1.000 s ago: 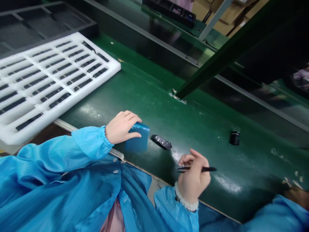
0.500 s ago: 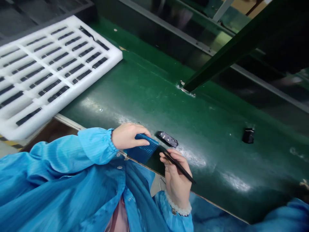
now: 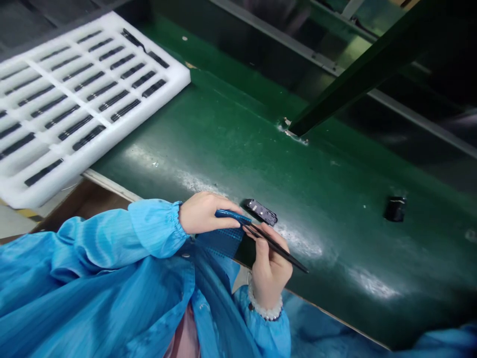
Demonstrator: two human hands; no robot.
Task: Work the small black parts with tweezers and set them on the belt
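Note:
My left hand point(image 3: 208, 211) is closed on a glossy blue piece point(image 3: 233, 217), gripping it between thumb and fingers. Below its edge shows a blue grid-patterned face point(image 3: 221, 241); I cannot tell whether it is a sheet or a pad. My right hand point(image 3: 274, 263) pinches slim black tweezers point(image 3: 285, 252), their tips up against the right end of the blue piece. What the tips hold, if anything, is too small to see. Just beyond both hands, a dark elongated part point(image 3: 262, 211) with small details on its face lies on the green bench.
A white foam tray point(image 3: 182, 77) with slots of thin black parts stands at the left. To the right, a small black object point(image 3: 395, 209) lies on the green bench point(image 3: 223, 134). A dark post point(image 3: 335, 94) rises from the bench's far side. Blue cloth shows at the lower right corner.
The blue piece has tilted, so its grid face shows less and its glossy edge lies flatter. The tweezers' tips have come to its end. The view has shifted slightly.

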